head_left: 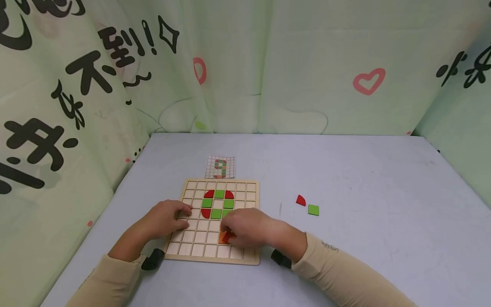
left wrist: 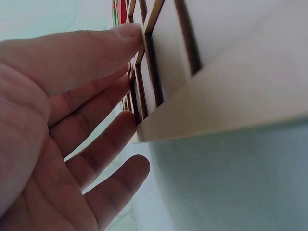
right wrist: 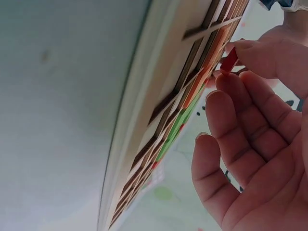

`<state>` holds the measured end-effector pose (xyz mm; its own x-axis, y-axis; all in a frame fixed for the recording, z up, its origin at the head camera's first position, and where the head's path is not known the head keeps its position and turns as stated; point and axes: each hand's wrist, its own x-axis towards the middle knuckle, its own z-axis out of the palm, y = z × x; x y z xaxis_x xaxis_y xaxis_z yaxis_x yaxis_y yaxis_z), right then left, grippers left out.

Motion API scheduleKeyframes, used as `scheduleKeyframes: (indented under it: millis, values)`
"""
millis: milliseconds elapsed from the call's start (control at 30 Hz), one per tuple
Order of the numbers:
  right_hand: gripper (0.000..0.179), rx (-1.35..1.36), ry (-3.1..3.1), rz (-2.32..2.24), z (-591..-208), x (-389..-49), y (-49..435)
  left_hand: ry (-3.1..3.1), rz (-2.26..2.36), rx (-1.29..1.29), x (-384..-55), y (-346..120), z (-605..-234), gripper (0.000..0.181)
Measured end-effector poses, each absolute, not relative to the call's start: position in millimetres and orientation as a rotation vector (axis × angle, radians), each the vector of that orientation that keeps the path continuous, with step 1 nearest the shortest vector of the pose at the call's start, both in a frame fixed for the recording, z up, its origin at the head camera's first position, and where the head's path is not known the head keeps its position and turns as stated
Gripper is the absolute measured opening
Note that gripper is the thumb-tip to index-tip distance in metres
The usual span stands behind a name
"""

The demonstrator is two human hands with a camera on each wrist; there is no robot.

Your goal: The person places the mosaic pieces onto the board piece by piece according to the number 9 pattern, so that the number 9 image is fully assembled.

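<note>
A wooden grid board (head_left: 192, 252) lies on the table, with red quarter-circle tiles and green square tiles (head_left: 216, 214) set in its cells in a ring. My right hand (head_left: 249, 228) is over the board's lower right part. Between its thumb and index finger it pinches a small red tile (right wrist: 229, 61), its other fingers spread loosely. Beneath this hand shows an orange tile (head_left: 222, 238), partly covered. At the board's left edge rests my left hand (head_left: 163, 219), fingers extended and holding nothing; its thumb tip touches the grid in the left wrist view.
Behind the board lies a small card (head_left: 220, 166) printed with a coloured grid pattern. A loose red quarter-circle tile (head_left: 301, 200) and a green square tile (head_left: 313, 209) lie to the right on the white table (head_left: 364, 179). Pale green curtains (head_left: 307, 64) surround the table.
</note>
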<state>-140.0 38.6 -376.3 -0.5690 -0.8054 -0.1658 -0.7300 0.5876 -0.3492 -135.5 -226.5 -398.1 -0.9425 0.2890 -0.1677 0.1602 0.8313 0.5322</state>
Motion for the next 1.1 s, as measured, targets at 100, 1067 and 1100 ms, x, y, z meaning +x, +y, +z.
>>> scheduleKeyframes:
  millis: [100, 1067, 1100]
  values:
    - [0.013, -1.267, 2.505, -0.332, -376.4, -137.1, 36.3, 2.773, 0.772, 0.342, -135.3, -226.3, -397.8, 0.02]
    - [0.008, -1.393, 2.494, -0.216, -379.1, -123.9, 31.7, 2.773, 0.771, 0.353, -134.1, -225.8, -396.5, 0.019]
    - [0.008, -1.393, 2.491, -0.216, -379.2, -123.9, 31.6, 2.775, 0.769, 0.353, -134.1, -225.7, -396.5, 0.019]
